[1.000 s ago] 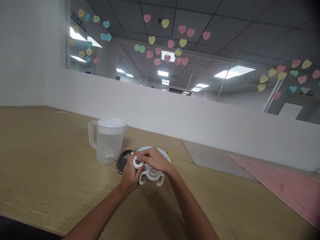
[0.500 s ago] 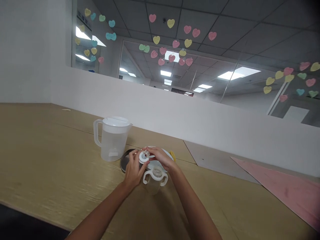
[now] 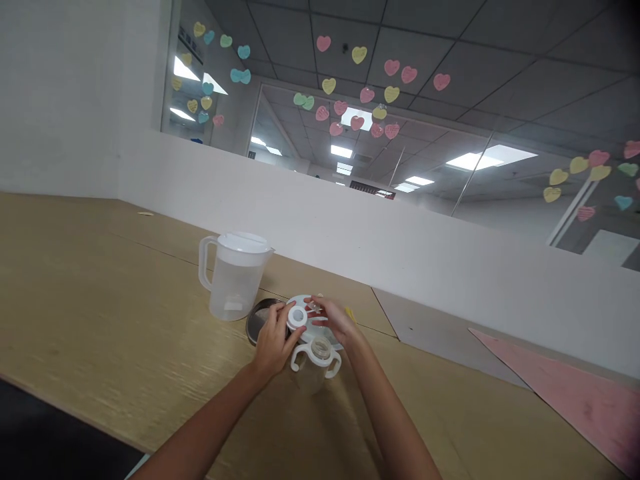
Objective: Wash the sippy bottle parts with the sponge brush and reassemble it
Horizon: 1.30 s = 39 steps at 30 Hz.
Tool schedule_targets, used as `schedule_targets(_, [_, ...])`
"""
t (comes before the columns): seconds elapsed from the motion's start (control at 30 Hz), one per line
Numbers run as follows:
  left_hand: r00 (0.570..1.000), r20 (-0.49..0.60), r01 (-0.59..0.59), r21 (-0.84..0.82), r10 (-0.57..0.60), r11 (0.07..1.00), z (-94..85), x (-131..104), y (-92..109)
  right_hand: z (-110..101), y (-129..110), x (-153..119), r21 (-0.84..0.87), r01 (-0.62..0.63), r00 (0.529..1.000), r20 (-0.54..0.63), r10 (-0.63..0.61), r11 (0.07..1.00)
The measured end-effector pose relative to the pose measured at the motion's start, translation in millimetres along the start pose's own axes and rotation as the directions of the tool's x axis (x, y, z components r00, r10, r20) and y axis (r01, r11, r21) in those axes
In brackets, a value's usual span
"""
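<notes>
My left hand (image 3: 273, 339) is closed around a white ring-shaped cap (image 3: 297, 317), its round opening facing me. Just to the right, my right hand (image 3: 334, 319) has its fingers curled round a small clear piece (image 3: 314, 307), held apart from the cap. Below both hands stands a clear bottle (image 3: 313, 377) with an open neck and a white two-handled collar (image 3: 303, 349). Behind the hands lies a pale plate (image 3: 299, 300), partly covered by them. A round dark metal dish (image 3: 255, 321) sits beside my left hand.
A lidded translucent pitcher (image 3: 238, 277) stands left of the hands on the wooden table (image 3: 125, 320). Something yellow (image 3: 349, 313) lies behind my right wrist. A pink sheet (image 3: 560, 373) is at the right. A white wall (image 3: 320, 213) rises behind the table.
The small clear piece has come away from the white cap in my right hand, which has moved slightly right. The whole view has shifted, so objects appear a little further right.
</notes>
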<state>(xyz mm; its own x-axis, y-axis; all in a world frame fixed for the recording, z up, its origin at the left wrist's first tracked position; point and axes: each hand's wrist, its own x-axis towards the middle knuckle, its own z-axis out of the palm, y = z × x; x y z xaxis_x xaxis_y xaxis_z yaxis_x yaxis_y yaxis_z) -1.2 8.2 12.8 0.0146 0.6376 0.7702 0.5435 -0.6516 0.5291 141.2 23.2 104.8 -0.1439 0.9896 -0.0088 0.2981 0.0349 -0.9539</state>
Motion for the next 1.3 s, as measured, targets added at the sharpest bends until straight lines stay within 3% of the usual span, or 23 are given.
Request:
schedule_targets(0.07, [1.0, 0.004, -0.013, 0.003, 0.013, 1.0, 1.6, 0.6, -2.0, -4.6, 3.7, 1.1, -0.387, 0.038, 0.994, -0.077, -0.073, 0.921])
schedule_targets(0.13, [0.999, 0.017, -0.032, 0.014, 0.032, 0.999, 3.4, 1.2, -4.2, -8.0, 8.1, 1.6, -0.697, 0.02, 0.995, -0.058, -0.084, 0.717])
schedule_targets(0.2, [0.998, 0.039, -0.045, 0.042, 0.043, 0.998, 5.2, 1.5, -6.4, -10.2, 13.1, 2.0, -0.839, 0.004, 0.999, -0.024, -0.044, 0.544])
schedule_targets(0.27, [0.997, 0.06, -0.047, 0.075, 0.043, 0.996, 6.5, 1.3, -8.2, -11.6, 17.6, 2.6, -0.878, 0.0, 1.0, -0.007, -0.012, 0.48])
schedule_targets(0.43, [0.991, 0.132, -0.033, 0.14, 0.015, 0.99, 6.7, 0.9, -8.9, -12.7, 18.6, 2.9, -0.877, 0.013, 1.0, 0.018, 0.006, 0.48])
schedule_targets(0.57, [0.988, 0.155, -0.03, 0.143, 0.007, 0.989, 5.4, 1.1, -7.0, -9.8, 9.3, 0.5, -0.856, 0.066, 0.998, 0.046, -0.051, 0.513])
schedule_targets(0.77, [0.987, 0.157, -0.005, 0.125, -0.015, 0.992, 3.3, 0.5, -6.6, -5.4, 5.1, -1.5, -0.697, 0.23, 0.972, 0.199, -0.126, 0.679])
schedule_targets(0.93, [0.989, 0.146, -0.026, 0.046, 0.019, 0.999, 2.1, -1.1, -5.4, -3.1, 9.9, 0.1, -0.613, 0.167, 0.985, 0.144, -0.098, 0.772])
schedule_targets(1.03, [0.986, 0.149, -0.073, 0.002, 0.072, 0.997, 1.3, -1.7, -5.2, -0.1, 11.3, 1.2, -0.623, 0.123, 0.991, 0.113, -0.067, 0.772])
schedule_targets(1.1, [0.992, 0.079, -0.1, 0.012, 0.099, 0.995, -0.7, 0.1, -8.4, 1.2, 12.4, 1.9, -0.68, 0.097, 0.995, 0.056, -0.081, 0.726])
schedule_targets(1.17, [0.991, -0.12, -0.057, 0.068, 0.065, 0.996, -4.5, 4.2, -15.5, 1.2, 14.9, 3.3, -0.747, 0.055, 0.993, -0.029, -0.115, 0.663])
schedule_targets(1.23, [0.928, -0.371, 0.082, 0.116, -0.033, 0.99, -9.4, 9.3, -25.8, 0.0, 19.0, 5.4, -0.8, -0.005, 0.981, -0.12, -0.151, 0.6])
schedule_targets(1.3, [0.848, -0.516, 0.217, 0.121, -0.125, 0.969, -13.7, 13.6, -37.1, -1.4, 24.1, 8.0, -0.831, -0.054, 0.971, -0.172, -0.164, 0.554])
